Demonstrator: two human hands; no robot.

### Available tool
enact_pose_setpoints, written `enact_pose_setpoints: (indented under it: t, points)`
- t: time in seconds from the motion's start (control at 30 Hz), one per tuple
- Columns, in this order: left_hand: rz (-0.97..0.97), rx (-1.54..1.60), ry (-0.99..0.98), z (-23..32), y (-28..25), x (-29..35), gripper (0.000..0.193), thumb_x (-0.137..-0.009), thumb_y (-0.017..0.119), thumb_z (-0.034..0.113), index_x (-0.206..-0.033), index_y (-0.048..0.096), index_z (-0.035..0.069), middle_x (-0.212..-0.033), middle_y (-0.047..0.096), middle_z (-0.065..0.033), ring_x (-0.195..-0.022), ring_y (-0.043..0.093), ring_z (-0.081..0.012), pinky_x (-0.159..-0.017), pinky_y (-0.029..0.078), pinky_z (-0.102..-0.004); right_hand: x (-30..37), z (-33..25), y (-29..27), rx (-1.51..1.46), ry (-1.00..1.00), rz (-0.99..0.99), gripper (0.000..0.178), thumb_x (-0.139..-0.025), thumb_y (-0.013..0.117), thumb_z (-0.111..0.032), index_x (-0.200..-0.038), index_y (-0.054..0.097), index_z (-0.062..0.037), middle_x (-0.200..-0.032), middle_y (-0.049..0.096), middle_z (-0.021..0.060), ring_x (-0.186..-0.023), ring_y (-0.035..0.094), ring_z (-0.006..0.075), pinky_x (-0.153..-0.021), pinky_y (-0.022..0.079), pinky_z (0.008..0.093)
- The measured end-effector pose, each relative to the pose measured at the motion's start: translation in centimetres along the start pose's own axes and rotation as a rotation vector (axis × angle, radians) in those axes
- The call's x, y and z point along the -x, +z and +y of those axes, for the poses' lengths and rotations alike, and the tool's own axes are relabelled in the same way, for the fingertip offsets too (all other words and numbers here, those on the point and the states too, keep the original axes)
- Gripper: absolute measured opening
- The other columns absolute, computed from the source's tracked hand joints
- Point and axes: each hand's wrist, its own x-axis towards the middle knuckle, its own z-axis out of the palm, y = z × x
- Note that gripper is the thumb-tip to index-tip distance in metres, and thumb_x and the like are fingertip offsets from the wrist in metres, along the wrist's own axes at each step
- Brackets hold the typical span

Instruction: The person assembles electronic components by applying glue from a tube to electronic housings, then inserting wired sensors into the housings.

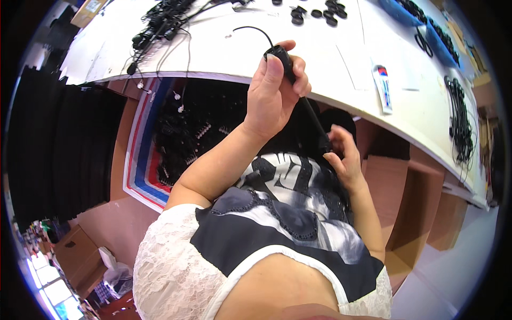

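A slim black rod (316, 118) with a thicker black end slants between my two hands above my lap. My left hand (274, 88) is closed around the thicker end at the table's edge, thumb on top. Out of that end curves a thin black cable (255, 29), its tip near a small white connector over the white table (224, 53). Lower down, my right hand (344, 157) pinches the rod's other end between thumb and fingers. What the fingers cover of both ends is hidden.
Black cables (160, 32) lie bundled at the table's far left, more (460, 122) at right. Small round black parts (330, 13), a glue tube (383, 89), scissors (424, 42) and blue bins (442, 42) are on the table. A striped bag (140, 176) of black parts sits below; cardboard boxes (384, 186) stand right.
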Motion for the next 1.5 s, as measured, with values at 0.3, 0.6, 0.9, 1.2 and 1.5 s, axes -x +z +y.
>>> enact_pose_setpoints:
  t: [0.3, 0.6, 0.9, 1.2, 1.5]
  points:
    - [-0.073, -0.110, 0.016, 1.3, -0.8, 0.2, 0.050, -0.090, 0.048, 0.038, -0.124, 0.035, 0.004, -0.084, 0.047, -0.0042, -0.064, 0.039, -0.0114, -0.062, 0.034, -0.0264, 1.9, 5.9, -0.7, 0.463, -0.160, -0.141, 0.012, -0.078, 0.063, -0.008, -0.086, 0.061, -0.0004, -0.079, 0.063, 0.0136, -0.072, 0.061, 0.0288, -0.065, 0.048, 0.0336]
    - [-0.293, -0.401, -0.247, -2.8, -1.2, 2.3, 0.046, -0.089, 0.053, 0.024, -0.126, 0.037, 0.001, -0.082, 0.047, -0.0015, -0.072, 0.040, -0.0088, -0.065, 0.034, -0.0218, -5.3, -7.5, -2.4, 0.426, -0.332, 0.104, 0.022, -0.079, 0.062, -0.014, -0.099, 0.061, -0.0021, -0.093, 0.063, 0.0125, -0.087, 0.059, 0.0273, -0.074, 0.047, 0.0336]
    - [-0.259, -0.313, -0.532, -6.6, -2.5, 5.5, 0.047, -0.084, 0.057, 0.004, -0.126, 0.036, 0.002, -0.105, 0.049, -0.0022, -0.093, 0.049, -0.0092, -0.084, 0.042, -0.0241, -8.9, -6.5, -0.5, 0.245, -0.027, -0.071, 0.017, -0.078, 0.063, -0.020, -0.086, 0.066, -0.0050, -0.061, 0.060, 0.0088, -0.049, 0.056, 0.0151, -0.052, 0.047, 0.0271]
    - [-0.096, -1.208, -0.180, 1.4, -1.3, 2.1, 0.028, -0.080, 0.060, 0.006, -0.107, 0.055, 0.001, -0.088, 0.057, -0.0063, -0.074, 0.055, -0.0129, -0.065, 0.045, -0.0236, -7.0, -6.7, -3.4, -0.236, 0.346, -0.323, 0.018, -0.084, 0.059, -0.015, -0.095, 0.061, -0.0007, -0.079, 0.059, 0.0001, -0.071, 0.055, 0.0066, -0.067, 0.044, 0.0192]
    - [-0.177, -0.837, -0.607, 0.9, -1.5, 0.7, 0.019, -0.084, 0.060, 0.014, -0.093, 0.065, -0.002, -0.079, 0.066, -0.0061, -0.074, 0.059, -0.0088, -0.066, 0.044, -0.0187, -5.7, -7.6, -3.1, 0.118, 0.089, -0.277, 0.015, -0.081, 0.061, -0.009, -0.092, 0.061, -0.0002, -0.073, 0.058, 0.0012, -0.065, 0.054, 0.0070, -0.060, 0.044, 0.0213]
